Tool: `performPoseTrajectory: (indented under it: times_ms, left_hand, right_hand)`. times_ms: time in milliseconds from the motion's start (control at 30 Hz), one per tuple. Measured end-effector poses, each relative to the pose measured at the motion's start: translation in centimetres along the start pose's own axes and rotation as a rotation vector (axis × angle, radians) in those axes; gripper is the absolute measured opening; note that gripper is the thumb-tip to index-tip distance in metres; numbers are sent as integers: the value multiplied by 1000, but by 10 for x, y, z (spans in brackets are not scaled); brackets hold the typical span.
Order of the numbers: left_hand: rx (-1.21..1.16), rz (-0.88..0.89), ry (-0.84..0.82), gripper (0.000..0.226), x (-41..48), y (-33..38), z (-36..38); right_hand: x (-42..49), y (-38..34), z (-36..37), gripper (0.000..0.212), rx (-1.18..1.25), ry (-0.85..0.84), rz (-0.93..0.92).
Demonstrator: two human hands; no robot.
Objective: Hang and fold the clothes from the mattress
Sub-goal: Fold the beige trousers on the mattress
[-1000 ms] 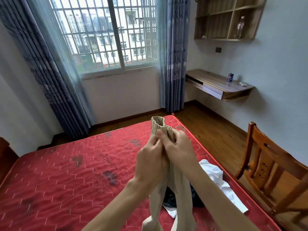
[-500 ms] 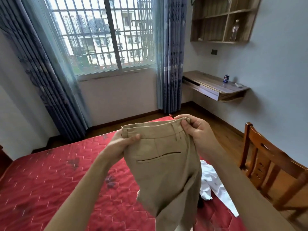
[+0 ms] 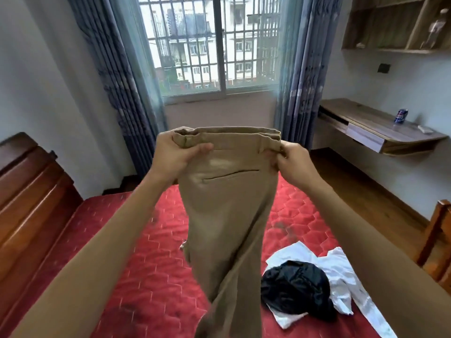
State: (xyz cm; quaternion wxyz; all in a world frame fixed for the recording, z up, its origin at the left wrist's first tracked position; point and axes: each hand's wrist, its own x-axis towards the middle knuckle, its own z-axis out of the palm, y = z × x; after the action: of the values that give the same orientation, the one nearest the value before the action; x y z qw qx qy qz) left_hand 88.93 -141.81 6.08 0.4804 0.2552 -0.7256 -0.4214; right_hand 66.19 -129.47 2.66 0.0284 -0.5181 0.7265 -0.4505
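Gripping the waistband at either end, the left hand [image 3: 175, 152] and right hand [image 3: 292, 164] hold the tan trousers [image 3: 227, 215] up, stretched flat between them, probably to square them before folding or hanging. Both hands are curled tight on the band. The legs hang twisted below the hands, over the red mattress [image 3: 146, 264], with the hems cut off from view. Below the right hand a black garment [image 3: 295, 291] lies crumpled on a white garment [image 3: 341, 272]; what kind either is cannot be told.

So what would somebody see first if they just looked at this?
The tan trousers, held up by the waistband in the middle, left hand gripping one end and right hand the other. Below them lies the bright red mattress, with a black garment on a white garment at its right.
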Motion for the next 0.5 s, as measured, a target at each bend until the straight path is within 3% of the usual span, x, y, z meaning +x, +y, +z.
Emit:
performPoseTrajectory:
  times_ms: [200, 333, 500]
  left_hand:
    - [133, 69, -90, 50, 37, 10, -81]
    - [245, 131, 55, 38, 49, -2, -105]
    - [284, 263, 142, 29, 79, 18, -102]
  right_hand:
    - [73, -52, 39, 36, 261, 89, -101]
    - [96, -64, 43, 37, 224, 30, -230]
    - [120, -78, 33, 27, 244, 82, -240]
